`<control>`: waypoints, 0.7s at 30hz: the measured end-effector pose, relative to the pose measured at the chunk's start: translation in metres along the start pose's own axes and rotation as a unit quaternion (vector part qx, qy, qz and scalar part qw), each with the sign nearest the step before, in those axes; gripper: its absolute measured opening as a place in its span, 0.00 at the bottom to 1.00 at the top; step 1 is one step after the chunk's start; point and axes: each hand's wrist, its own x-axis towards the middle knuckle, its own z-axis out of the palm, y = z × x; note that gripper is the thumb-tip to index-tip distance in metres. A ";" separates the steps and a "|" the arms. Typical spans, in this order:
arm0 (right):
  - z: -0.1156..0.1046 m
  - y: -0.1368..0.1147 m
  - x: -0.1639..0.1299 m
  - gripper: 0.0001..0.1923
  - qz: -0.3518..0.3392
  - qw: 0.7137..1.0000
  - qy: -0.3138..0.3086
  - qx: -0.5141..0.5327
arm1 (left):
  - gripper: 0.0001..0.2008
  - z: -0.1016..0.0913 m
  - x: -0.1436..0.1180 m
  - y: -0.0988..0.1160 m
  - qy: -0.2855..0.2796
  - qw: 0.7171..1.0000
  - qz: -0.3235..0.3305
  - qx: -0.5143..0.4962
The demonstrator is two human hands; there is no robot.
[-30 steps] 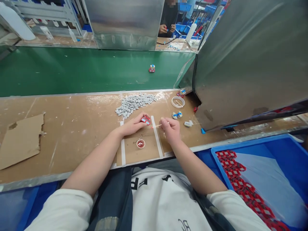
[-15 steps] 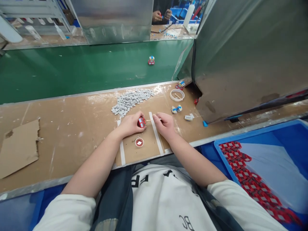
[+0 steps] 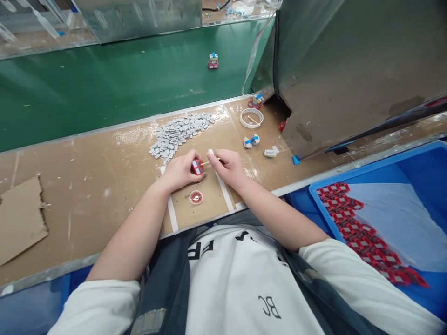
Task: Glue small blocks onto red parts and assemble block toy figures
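Note:
My left hand (image 3: pixel 180 173) is closed around a small red toy piece (image 3: pixel 197 167) with pale blue windows, perhaps part of a toy vehicle. In my right hand (image 3: pixel 230 168) a thin wooden stick (image 3: pixel 206 163) is pinched, its tip touching or almost touching the red piece. Just below both hands sits a small round cup (image 3: pixel 196 197) with red liquid or paint in it. A heap of small grey tiles (image 3: pixel 178 135) spreads over the table beyond my left hand.
A white tape ring (image 3: pixel 251 118) with a stick inside, small blue-and-cream pieces (image 3: pixel 251 141) and a white block (image 3: pixel 270 153) lie at the right. A blue bin (image 3: pixel 314 190) holds rows of red pieces. A finished-looking toy (image 3: pixel 213 61) sits on the green belt (image 3: pixel 139 79). Cardboard (image 3: pixel 23 218) lies left.
The view has tilted downward, and the scene sits higher in the picture. The stick in my right hand has come closer to the red piece, which is turned slightly.

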 end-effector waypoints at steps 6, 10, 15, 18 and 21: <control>0.003 0.003 0.000 0.32 0.000 1.000 -0.009 -0.005 | 0.23 -0.001 0.000 0.001 -0.006 1.000 -0.005 0.000; 0.004 0.005 0.000 0.31 0.000 1.000 -0.022 -0.013 | 0.23 0.000 0.000 0.000 -0.004 1.000 -0.006 0.007; 0.005 0.007 0.000 0.30 -0.017 1.000 -0.013 -0.016 | 0.23 0.000 0.000 0.001 -0.005 1.000 -0.004 0.020; 0.006 0.008 -0.001 0.30 -0.026 1.000 -0.005 -0.018 | 0.22 -0.001 0.000 0.001 -0.008 1.000 -0.003 0.021; 0.006 0.009 -0.002 0.30 -0.032 0.999 -0.006 -0.019 | 0.22 -0.001 0.000 0.001 -0.007 1.000 -0.003 0.019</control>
